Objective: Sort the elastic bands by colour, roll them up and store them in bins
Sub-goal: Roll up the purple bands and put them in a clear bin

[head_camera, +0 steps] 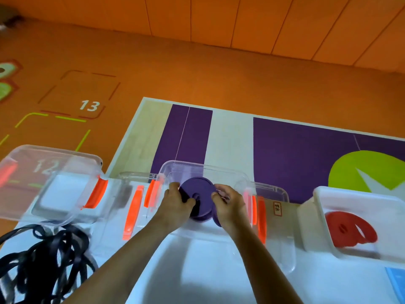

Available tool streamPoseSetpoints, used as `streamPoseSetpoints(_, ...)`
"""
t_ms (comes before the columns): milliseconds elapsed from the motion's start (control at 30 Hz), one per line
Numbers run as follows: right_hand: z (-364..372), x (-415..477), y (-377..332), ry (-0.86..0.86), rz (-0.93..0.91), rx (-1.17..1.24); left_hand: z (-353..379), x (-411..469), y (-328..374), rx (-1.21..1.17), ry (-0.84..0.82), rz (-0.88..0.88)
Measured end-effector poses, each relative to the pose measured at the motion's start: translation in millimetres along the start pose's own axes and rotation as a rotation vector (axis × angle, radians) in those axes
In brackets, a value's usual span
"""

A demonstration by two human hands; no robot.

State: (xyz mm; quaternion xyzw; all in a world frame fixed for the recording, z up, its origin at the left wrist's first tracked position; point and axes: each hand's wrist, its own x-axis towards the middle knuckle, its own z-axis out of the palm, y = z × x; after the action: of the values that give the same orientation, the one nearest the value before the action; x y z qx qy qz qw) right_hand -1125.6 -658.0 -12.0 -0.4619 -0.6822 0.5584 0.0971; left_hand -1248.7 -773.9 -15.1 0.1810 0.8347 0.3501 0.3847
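Observation:
A rolled purple elastic band is held upright inside the middle clear bin, which has orange latches. My left hand grips its left edge and my right hand grips its right edge. A rolled red band lies in the white bin on the right. Loose black bands are piled in a tangle at the lower left of the white table.
Another clear bin with orange latches stands at the left, with only a white patch showing through its base. A clear lid lies under the middle bin. Beyond the table's far edge is an orange and purple floor.

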Motion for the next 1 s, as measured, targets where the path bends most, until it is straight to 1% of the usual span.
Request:
streamPoseSetpoints(100,10,16,14,-0.038,0.049,-0.077,10,26,-7,0.005,-0.020,-0.049)
streamPoseSetpoints(233,20,34,37,-0.042,0.150,-0.135,23,45,-13,0.063,-0.121,-0.115)
streamPoseSetpoints(300,22,41,44,-0.054,0.199,-0.181,29,54,-20,0.137,-0.170,-0.104)
streamPoseSetpoints(433,25,47,54,-0.063,0.267,-0.259,32,62,-22,0.293,-0.199,-0.076)
streamPoseSetpoints(533,27,49,57,-0.067,0.260,-0.269,32,63,-22,0.338,-0.215,-0.061)
streamPoseSetpoints(667,27,40,52,-0.018,0.129,-0.348,32,57,-18,0.355,-0.165,0.008)
streamPoseSetpoints(767,23,20,43,0.043,-0.013,-0.388,28,40,-15,0.436,-0.131,0.092)
streamPoseSetpoints(933,16,-26,44,0.153,-0.236,-0.452,20,-16,-20,0.491,0.049,0.392)
streamPoseSetpoints(1000,15,-45,47,0.214,-0.290,-0.458,18,-42,-25,0.553,0.087,0.437)
